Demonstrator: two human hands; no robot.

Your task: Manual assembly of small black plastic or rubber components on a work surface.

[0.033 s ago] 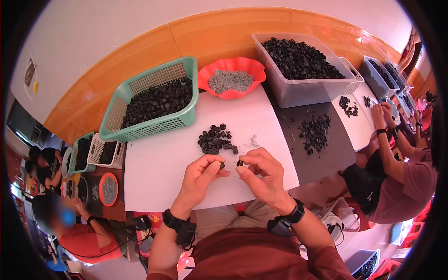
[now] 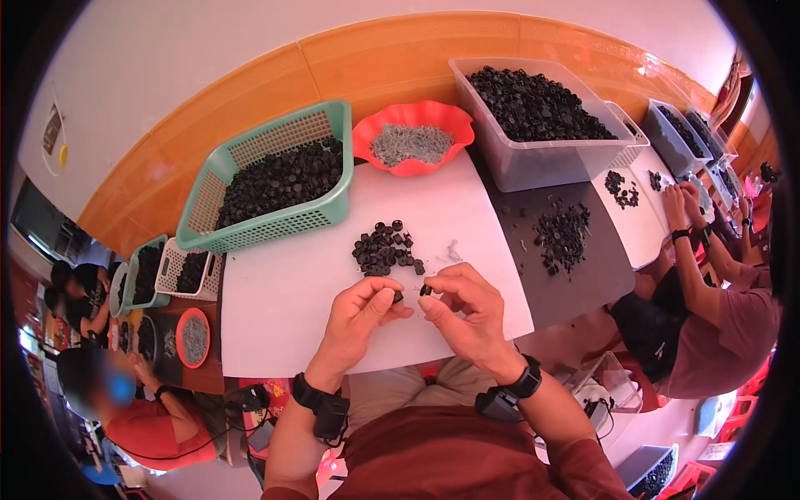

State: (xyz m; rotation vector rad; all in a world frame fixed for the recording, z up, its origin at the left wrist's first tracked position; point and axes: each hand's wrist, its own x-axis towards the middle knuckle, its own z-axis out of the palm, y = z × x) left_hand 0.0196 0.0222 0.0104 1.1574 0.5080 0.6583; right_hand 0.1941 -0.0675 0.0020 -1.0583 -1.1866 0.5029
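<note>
Above the near part of the white table sheet (image 2: 275, 317), my left hand (image 2: 354, 325) pinches a small black round part (image 2: 397, 297) between thumb and fingertips. Close beside it, my right hand (image 2: 471, 317) grips another small black part (image 2: 427, 290) the same way. A narrow gap separates the two parts, and a thin pale pin-like piece seems to show by the right one; it is too small to be sure. Just beyond my fingers lies a loose pile of black caps (image 2: 385, 250). A few thin silvery pins (image 2: 453, 250) lie to its right.
At the back stand a green basket (image 2: 279, 218) of black parts, a red wavy bowl (image 2: 412, 167) of silvery pins and a clear bin (image 2: 550, 158) of black rings. Black pieces (image 2: 562, 237) cover part of a dark mat at right. Co-workers (image 2: 708, 308) sit on both sides.
My right hand has shifted very slightly left with its black part, toward my left hand. Nothing else has visibly moved.
</note>
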